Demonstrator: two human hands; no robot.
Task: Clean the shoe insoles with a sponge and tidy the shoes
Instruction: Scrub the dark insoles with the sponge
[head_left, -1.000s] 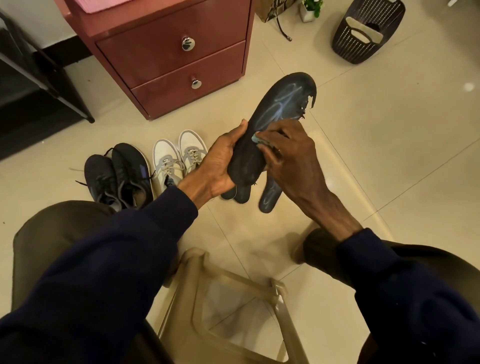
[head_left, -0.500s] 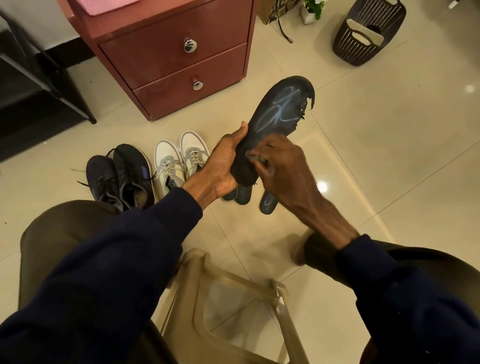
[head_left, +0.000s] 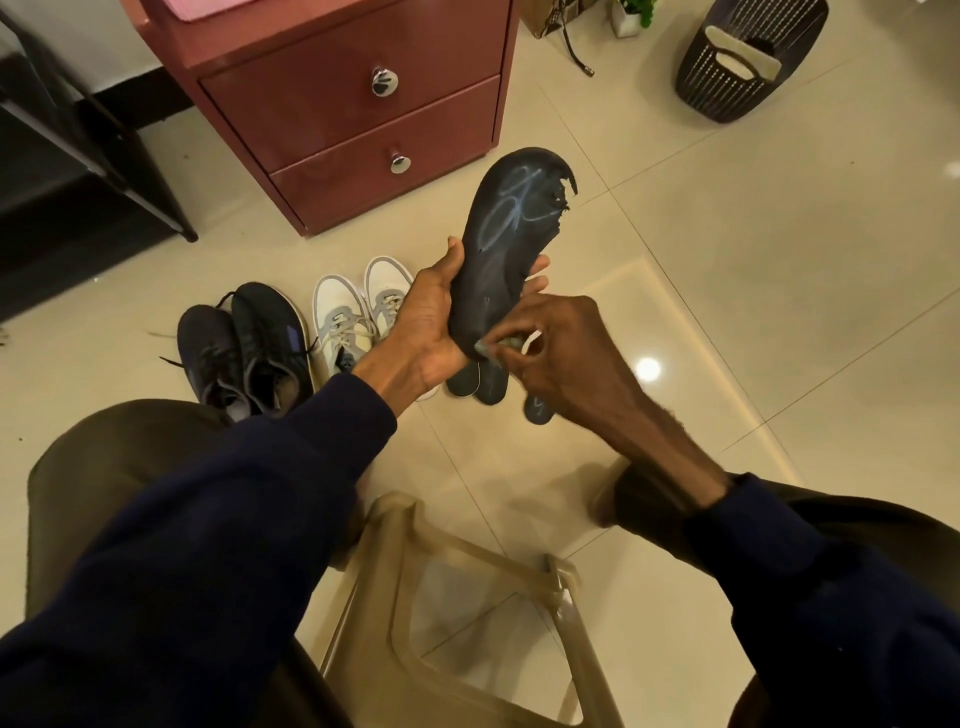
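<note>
The left hand (head_left: 431, 322) holds a dark insole (head_left: 498, 254) up in the air above the floor (head_left: 727, 260). The thumb lies on the insole's left edge, and the fingers curl round behind it, so only their tips peek out on the right edge. The insole's toe end points away from the person and its heel end points down. It has a pale blue scribble on it, and the right side of the toe end is torn and ragged. The right hand (head_left: 566, 353) pinches a small greyish sponge (head_left: 493, 347) and presses it on the heel end of the insole. Most of the sponge is hidden by the fingers. Under the hands, other insoles (head_left: 475, 382) lie on the floor, partly hidden. To their left a pair of white and grey shoes (head_left: 358, 312) stands side by side, and just beside that pair is a pair of dark shoes (head_left: 249, 348). Behind the shoes are red drawers (head_left: 353, 104) with two shiny knobs. A dark basket (head_left: 748, 62) with holes sits in the far right corner of the floor. A see-through brown stool (head_left: 467, 597) stands close to the person, between the two dark blue sleeves (head_left: 208, 571).
</note>
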